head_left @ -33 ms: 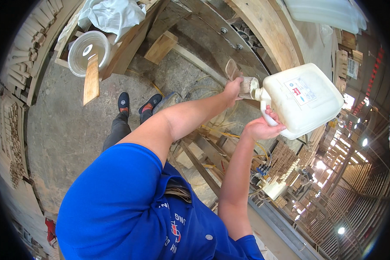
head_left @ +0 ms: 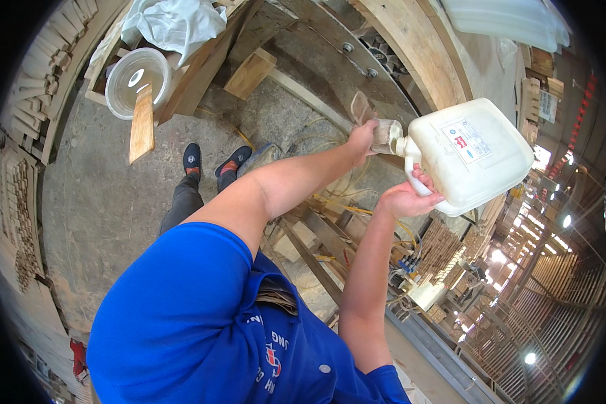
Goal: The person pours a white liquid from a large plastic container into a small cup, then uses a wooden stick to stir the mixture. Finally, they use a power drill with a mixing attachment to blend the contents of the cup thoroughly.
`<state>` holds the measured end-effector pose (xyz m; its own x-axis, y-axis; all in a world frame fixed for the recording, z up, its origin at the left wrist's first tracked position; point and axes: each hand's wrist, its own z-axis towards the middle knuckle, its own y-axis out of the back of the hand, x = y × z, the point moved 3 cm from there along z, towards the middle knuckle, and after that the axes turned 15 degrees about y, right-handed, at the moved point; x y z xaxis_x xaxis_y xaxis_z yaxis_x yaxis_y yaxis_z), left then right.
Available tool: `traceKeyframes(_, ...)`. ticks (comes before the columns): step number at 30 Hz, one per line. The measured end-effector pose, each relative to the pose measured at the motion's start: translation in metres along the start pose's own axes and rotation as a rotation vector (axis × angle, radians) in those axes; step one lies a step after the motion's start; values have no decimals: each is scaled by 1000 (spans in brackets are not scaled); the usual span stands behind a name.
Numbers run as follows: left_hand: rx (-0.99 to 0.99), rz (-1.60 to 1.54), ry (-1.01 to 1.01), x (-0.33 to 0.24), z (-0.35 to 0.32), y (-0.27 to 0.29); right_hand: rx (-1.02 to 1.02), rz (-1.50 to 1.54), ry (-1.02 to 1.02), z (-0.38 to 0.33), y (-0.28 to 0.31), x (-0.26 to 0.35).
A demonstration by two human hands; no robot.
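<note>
A white plastic jerrycan [head_left: 464, 158] with a paper label lies tipped over, its neck toward the left. My right hand [head_left: 407, 200] is wrapped round the can's handle from below. Against the can's mouth is a small clear, whitish-stained plastic cup [head_left: 385, 136]. My left hand [head_left: 361, 140] is closed round that cup; part of its grip is hidden. A brownish, see-through piece [head_left: 362, 108] sticks out beyond the left fingers, and I cannot make out whether it belongs to the cup. Whether liquid is flowing is not visible.
At the upper left, a round clear plastic tub [head_left: 119, 86] holds a flat wooden stick [head_left: 141, 131], beside a white plastic bag [head_left: 175, 27]. A curved wooden board [head_left: 417, 47] rises behind the can. Yellow hoses [head_left: 347, 192] cross the floor. Stacked wood strips [head_left: 438, 246] stand right.
</note>
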<state>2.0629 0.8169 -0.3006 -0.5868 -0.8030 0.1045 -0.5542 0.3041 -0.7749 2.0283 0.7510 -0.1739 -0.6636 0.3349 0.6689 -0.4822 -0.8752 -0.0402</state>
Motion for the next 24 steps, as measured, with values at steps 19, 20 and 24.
traceKeyframes(19,-6,-113,-150,13,-3,-7,-23,9,-14,-2,3,-2)
traceKeyframes(20,4,-125,-154,14,-4,-8,-21,8,-11,-2,4,-3)
traceKeyframes(24,2,-112,-238,15,0,-8,-1,11,-19,-3,0,0)
